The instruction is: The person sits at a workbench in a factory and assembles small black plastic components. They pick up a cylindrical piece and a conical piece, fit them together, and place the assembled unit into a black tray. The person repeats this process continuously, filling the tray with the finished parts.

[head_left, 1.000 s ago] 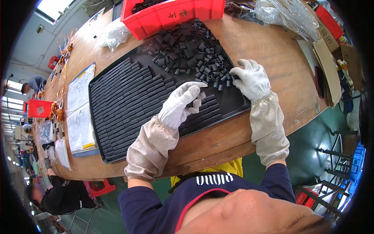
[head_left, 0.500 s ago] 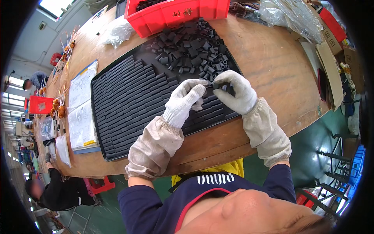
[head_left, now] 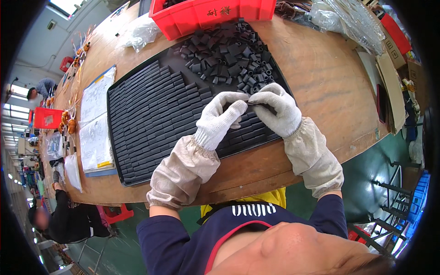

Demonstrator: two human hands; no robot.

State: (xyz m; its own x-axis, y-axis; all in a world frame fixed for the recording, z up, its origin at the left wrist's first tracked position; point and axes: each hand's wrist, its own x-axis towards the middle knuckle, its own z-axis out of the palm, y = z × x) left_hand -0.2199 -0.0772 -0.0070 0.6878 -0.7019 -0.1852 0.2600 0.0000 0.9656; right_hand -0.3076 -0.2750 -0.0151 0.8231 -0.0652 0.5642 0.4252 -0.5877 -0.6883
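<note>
My left hand [head_left: 221, 115] and my right hand [head_left: 277, 110], both in white knit gloves, meet fingertip to fingertip over a black tray [head_left: 112, 151]. Pinched between them is a small black tube piece [head_left: 249, 103], mostly hidden by the fingers. Beneath and to the left of my hands, tight rows of short black tubes [head_left: 156, 119] lie end to end in the tray. Beyond my fingertips, a loose heap of black tube pieces [head_left: 229, 57] fills the tray's far right part, lying at all angles.
A red bin [head_left: 211, 18] stands at the tray's far edge. Left of the tray lie paper sheets [head_left: 96, 137] and a clear plastic bag [head_left: 137, 34]. Plastic wrapping [head_left: 348, 23] and cardboard [head_left: 389, 91] are at the right. A person in black [head_left: 75, 220] sits at the table's left side.
My right fingers have closed in on my left fingertips, covering most of the black tube piece that showed more before. The view has shifted slightly.
</note>
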